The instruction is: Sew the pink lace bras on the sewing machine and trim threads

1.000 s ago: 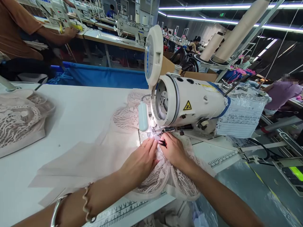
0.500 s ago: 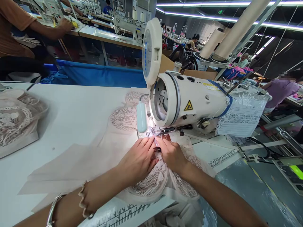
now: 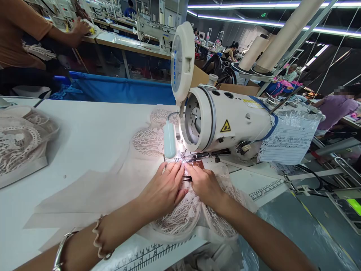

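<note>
Before the sewing machine [image 3: 234, 116], my left hand [image 3: 165, 188] lies flat on lace fabric [image 3: 180, 220]; my right hand [image 3: 205, 186] grips a mostly hidden dark tool [image 3: 187, 178]. White tabletop [image 3: 84, 143] spreads leftward, the fabric overhanging its near edge.

Bright strip lights [image 3: 242, 6] cross the dark ceiling [image 3: 270, 17] above a grey floor [image 3: 293, 216] and a long workbench [image 3: 115, 39].

free passage for my left hand [image 3: 162, 188] lies leftward over the white tabletop [image 3: 93, 124] toward the lace pile [image 3: 22, 139], whereas the pale green box [image 3: 169, 141] and sewing machine head [image 3: 237, 116] obstruct the way forward for both my hands.
</note>
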A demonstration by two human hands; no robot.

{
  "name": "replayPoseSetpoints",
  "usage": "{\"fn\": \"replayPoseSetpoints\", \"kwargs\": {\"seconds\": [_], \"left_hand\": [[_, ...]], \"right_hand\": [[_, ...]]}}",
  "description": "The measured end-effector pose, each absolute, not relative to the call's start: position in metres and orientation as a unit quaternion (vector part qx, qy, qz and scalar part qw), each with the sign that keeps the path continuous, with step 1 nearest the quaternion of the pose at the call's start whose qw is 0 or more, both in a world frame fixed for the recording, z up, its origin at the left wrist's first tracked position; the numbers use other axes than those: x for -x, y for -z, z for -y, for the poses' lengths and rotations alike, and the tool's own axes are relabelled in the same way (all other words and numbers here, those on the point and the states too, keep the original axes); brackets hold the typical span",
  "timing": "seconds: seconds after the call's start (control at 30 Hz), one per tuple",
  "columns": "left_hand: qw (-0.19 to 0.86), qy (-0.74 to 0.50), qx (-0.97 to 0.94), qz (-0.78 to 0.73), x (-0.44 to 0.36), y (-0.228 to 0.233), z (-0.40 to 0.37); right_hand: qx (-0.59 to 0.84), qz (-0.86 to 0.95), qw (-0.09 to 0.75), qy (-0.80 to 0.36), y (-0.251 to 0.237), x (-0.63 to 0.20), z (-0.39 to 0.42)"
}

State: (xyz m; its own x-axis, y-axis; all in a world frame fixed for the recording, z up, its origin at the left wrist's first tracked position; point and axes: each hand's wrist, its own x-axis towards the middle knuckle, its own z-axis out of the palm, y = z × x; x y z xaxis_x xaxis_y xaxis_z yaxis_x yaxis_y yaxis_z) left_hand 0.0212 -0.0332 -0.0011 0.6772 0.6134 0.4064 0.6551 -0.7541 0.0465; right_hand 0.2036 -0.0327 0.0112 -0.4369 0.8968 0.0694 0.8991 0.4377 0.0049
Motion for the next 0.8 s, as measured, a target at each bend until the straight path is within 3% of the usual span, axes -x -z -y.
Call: {"fn": "replayPoseSetpoints", "kwargs": {"seconds": [0.3, 0.47, 0.63, 0.8], "left_hand": [[0.059, 0.181, 0.913, 0.362, -0.020, 0.001, 0.029], [0.104, 0.134, 0.948, 0.271, -0.022, 0.007, 0.038], [0.030, 0.101, 0.957, 0.270, -0.022, 0.014, 0.044], [-0.022, 0.119, 0.958, 0.262, -0.011, 0.014, 0.026]], "right_hand": [[0.555, 0.832, 0.008, -0.011, -0.020, -0.200, 0.029], [0.604, 0.795, 0.036, -0.040, -0.026, -0.210, 0.026], [0.509, 0.850, 0.122, -0.065, -0.027, -0.227, 0.028], [0.471, 0.869, 0.142, -0.047, -0.021, -0.225, 0.027]]}}
